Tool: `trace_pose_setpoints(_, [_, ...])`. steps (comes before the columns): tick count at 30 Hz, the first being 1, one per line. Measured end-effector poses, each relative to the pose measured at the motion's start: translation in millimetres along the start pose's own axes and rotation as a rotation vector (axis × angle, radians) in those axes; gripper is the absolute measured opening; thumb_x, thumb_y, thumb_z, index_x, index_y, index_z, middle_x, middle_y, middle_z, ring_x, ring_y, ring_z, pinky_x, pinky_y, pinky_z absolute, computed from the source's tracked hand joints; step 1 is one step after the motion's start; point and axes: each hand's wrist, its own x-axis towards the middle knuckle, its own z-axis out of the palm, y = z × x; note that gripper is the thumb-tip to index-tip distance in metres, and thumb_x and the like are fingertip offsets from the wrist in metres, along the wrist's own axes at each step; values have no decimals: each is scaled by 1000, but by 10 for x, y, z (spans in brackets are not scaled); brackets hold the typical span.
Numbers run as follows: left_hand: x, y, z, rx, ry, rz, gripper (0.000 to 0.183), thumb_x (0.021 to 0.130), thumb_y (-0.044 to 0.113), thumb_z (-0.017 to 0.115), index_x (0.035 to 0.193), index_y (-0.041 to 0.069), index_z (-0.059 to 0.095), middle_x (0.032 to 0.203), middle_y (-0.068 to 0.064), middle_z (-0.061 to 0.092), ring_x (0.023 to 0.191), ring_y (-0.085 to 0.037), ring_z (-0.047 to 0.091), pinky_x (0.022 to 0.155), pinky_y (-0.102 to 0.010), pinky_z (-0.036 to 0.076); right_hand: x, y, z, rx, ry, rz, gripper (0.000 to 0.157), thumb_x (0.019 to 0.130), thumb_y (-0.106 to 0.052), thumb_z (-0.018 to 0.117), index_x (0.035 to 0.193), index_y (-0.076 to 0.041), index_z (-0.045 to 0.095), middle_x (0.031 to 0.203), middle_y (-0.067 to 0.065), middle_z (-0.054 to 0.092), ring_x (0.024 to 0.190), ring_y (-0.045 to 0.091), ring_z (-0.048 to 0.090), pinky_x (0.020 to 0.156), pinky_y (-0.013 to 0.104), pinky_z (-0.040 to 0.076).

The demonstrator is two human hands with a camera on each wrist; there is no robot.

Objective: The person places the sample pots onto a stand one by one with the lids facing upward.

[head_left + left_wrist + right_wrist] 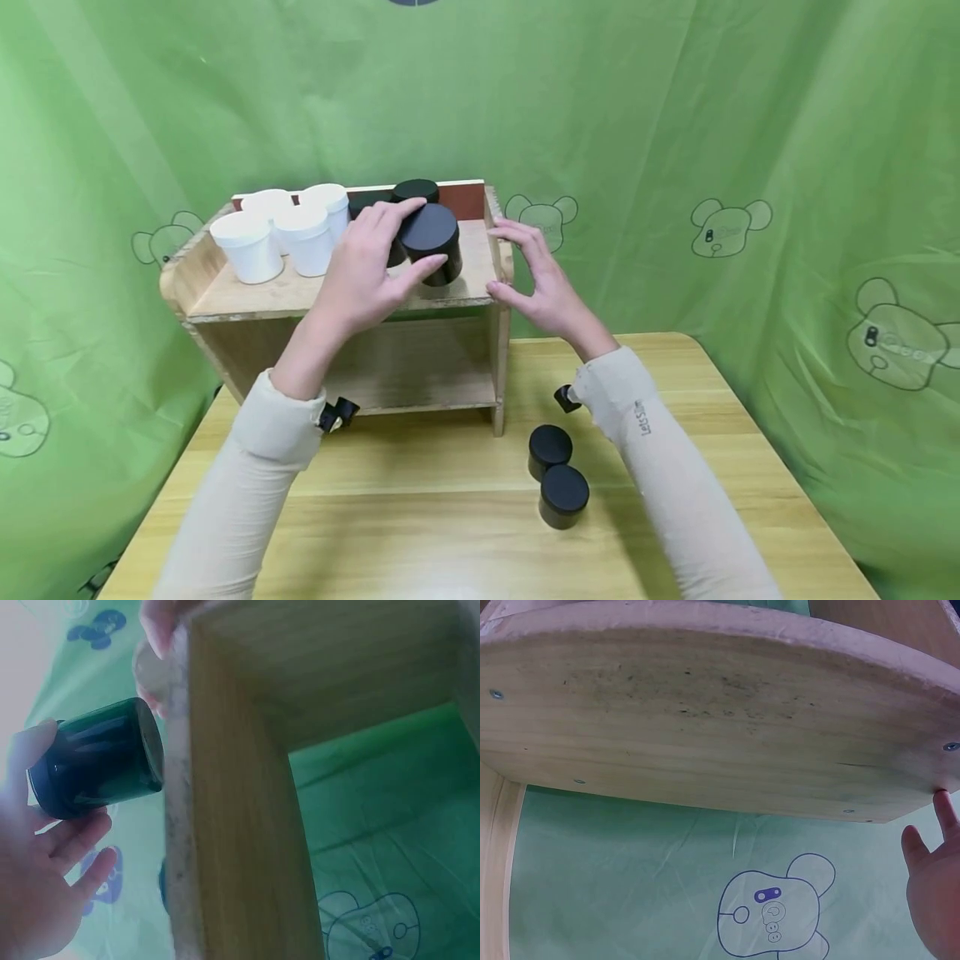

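My left hand (pixel 363 271) grips a black jar (pixel 431 229) with a black lid, its thumb in front and its fingers around the far side. In the left wrist view the glossy jar (pixel 97 757) has its base close to the front edge of the wooden shelf (pixel 180 802); whether they touch I cannot tell. More black jars (pixel 416 190) stand behind it on the top board, partly covered by the left hand. At the shelf's right end, my right hand (pixel 547 292) rests its fingertips against the side panel (pixel 720 712), holding no jar.
Several white tubs (pixel 247 250) fill the left part of the top board. Below is an open compartment (pixel 420 358). Two black jars (pixel 564 492) stand close together on the wooden table (pixel 420 533), right of the shelf's front. Green cloth (pixel 637 125) hangs around the table.
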Motion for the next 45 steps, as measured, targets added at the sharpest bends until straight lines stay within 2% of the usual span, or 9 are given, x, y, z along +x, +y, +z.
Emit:
trace_pose_setpoints(9, [134, -136, 101, 123, -38, -100, 68, 94, 49, 71, 147, 10, 54, 135, -18, 63, 127, -36, 54, 106, -54, 41, -29, -19, -11, 2, 3, 4, 68, 93, -27, 72, 154, -27, 41, 168, -6, 27, 156, 22, 25, 122, 69, 21])
trace_pose_setpoints(20, [169, -236, 173, 227, -71, -114, 70, 95, 53, 70, 146, 9, 54, 135, -18, 64, 128, -36, 56, 104, -53, 42, -31, 9, -22, 4, 2, 6, 69, 93, -26, 72, 154, -26, 41, 168, -5, 27, 156, 23, 25, 123, 69, 20])
trace_pose_setpoints(29, [144, -279, 186, 248, -88, -136, 69, 95, 52, 69, 145, 7, 54, 136, -19, 63, 128, -38, 56, 103, -53, 44, -67, -1, 7, -2, -1, 20, 69, 93, -28, 72, 154, -27, 40, 168, -5, 27, 156, 24, 25, 122, 71, 21])
trace_pose_setpoints(45, [205, -328, 160, 239, -147, -211, 67, 98, 54, 64, 145, 6, 56, 136, -18, 61, 131, -38, 52, 108, -55, 42, -86, 1, -11, -1, -3, 34, 69, 94, -28, 71, 154, -27, 39, 168, -6, 26, 157, 24, 24, 121, 72, 21])
